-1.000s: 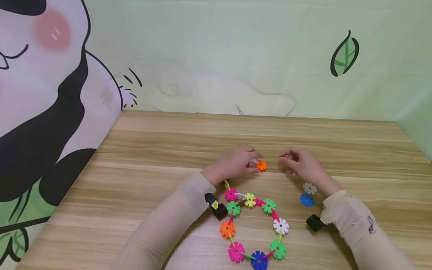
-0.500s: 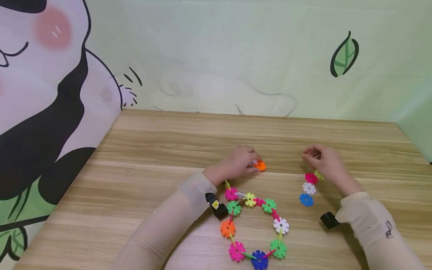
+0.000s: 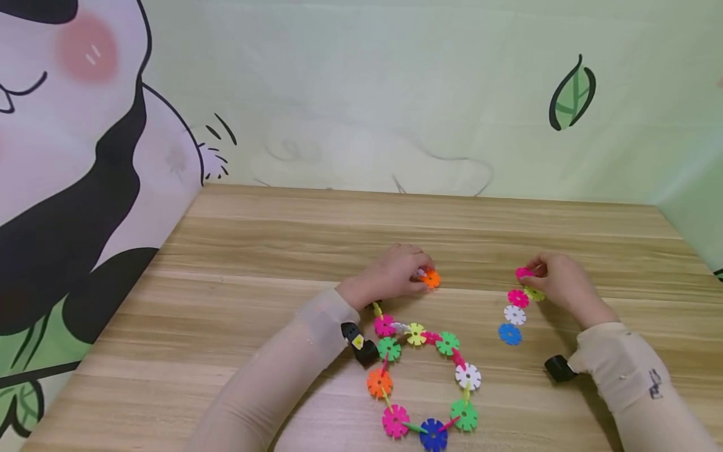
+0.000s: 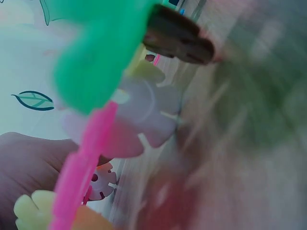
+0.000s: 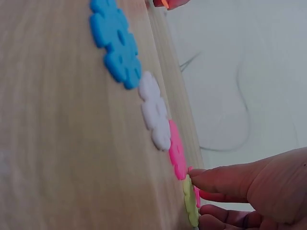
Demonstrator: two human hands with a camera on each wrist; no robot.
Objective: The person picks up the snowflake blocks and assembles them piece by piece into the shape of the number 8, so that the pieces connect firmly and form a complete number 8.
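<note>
At the back of the ring, my left hand [image 3: 392,273] holds a small joined cluster, with an orange notched disc [image 3: 432,279] and a pale disc [image 3: 420,273] showing at the fingertips. Farther right, my right hand [image 3: 565,285] pinches a pink notched disc [image 3: 523,273] between thumb and fingers. A yellow disc [image 3: 534,294] lies just under that hand. Below it a second pink disc [image 3: 518,298], a white disc [image 3: 514,314] and a blue disc [image 3: 510,334] form a line on the table. The right wrist view shows the thumb [image 5: 216,179] by the yellow disc.
A closed ring of joined notched discs, including a dark blue disc [image 3: 433,434] and an orange disc [image 3: 380,383], lies between the forearms. Part of it looms blurred in the left wrist view. A painted wall [image 3: 361,94] stands behind the wooden table [image 3: 271,232].
My right hand has moved right, away from the left hand, and now holds a pink disc above the line of loose discs. The left hand stays nearly in place with its cluster.
</note>
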